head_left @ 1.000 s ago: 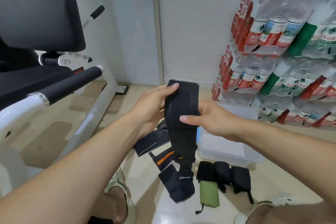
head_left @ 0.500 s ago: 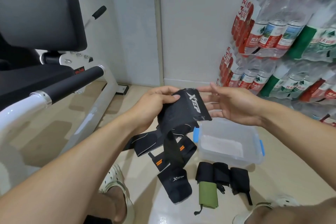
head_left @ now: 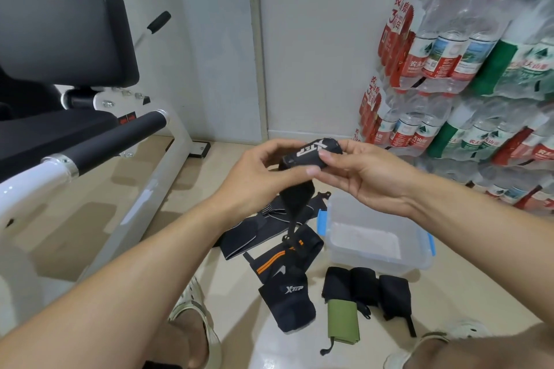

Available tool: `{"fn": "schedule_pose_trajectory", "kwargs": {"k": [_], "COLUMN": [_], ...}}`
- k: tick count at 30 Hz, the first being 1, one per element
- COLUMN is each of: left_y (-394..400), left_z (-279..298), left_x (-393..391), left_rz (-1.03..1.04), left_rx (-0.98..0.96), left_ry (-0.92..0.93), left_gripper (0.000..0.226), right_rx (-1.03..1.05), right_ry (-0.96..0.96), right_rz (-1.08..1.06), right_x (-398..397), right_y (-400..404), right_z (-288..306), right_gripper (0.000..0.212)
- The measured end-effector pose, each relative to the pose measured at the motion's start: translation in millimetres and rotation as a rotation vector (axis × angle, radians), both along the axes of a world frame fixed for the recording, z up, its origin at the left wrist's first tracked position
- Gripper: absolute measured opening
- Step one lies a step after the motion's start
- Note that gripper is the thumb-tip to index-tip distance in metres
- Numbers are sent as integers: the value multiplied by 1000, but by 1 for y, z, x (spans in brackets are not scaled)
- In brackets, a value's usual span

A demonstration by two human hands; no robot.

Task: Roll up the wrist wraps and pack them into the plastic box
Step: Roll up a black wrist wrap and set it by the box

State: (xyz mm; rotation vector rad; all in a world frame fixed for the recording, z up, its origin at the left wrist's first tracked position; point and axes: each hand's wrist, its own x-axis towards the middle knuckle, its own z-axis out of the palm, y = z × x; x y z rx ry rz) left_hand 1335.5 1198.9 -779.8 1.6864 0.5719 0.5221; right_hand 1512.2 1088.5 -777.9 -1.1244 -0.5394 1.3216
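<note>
Since a moment ago we have curled the wrap [head_left: 310, 154] into a roll's start; left hand [head_left: 257, 172] and right hand [head_left: 364, 174] pinch it above the empty box [head_left: 419, 260], tail hanging so it winds evenly.

Glossy beige tiled floor [head_left: 75, 219]; plain white wall [head_left: 314, 39]; white-framed, black-padded exercise bench [head_left: 60, 39] left; shrink-wrapped bottled-water packs [head_left: 464, 69] stacked right.

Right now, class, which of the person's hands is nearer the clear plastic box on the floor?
Right. The right hand hovers just above the box, over its far edge; the left hand is off to the box's left, above the loose wraps.
</note>
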Motion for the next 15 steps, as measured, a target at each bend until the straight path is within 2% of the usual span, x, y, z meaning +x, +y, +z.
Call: {"fn": "schedule_pose_trajectory", "kwargs": {"k": [4,9,12,15], "left_y": [-1,2,-1,-2], "left_z": [-5,-7,-8,-9], "left_x": [3,2,4,5], "left_rz": [45,10,-1,16], "left_rx": [107,-23,-105,-121], "left_ry": [-33,-107,-154,-164], "left_gripper": [40,43,55,49], "right_rx": [44,12,21,70], "right_ry": [14,-325,-405,-476], "right_rz": [-42,-152,-207,-239], "right_x": [-6,-11,-13,-16], "right_y": [-1,-4,-5,-6], "right_z": [4,7,5,2], "right_gripper": [46,38,34,20]}}
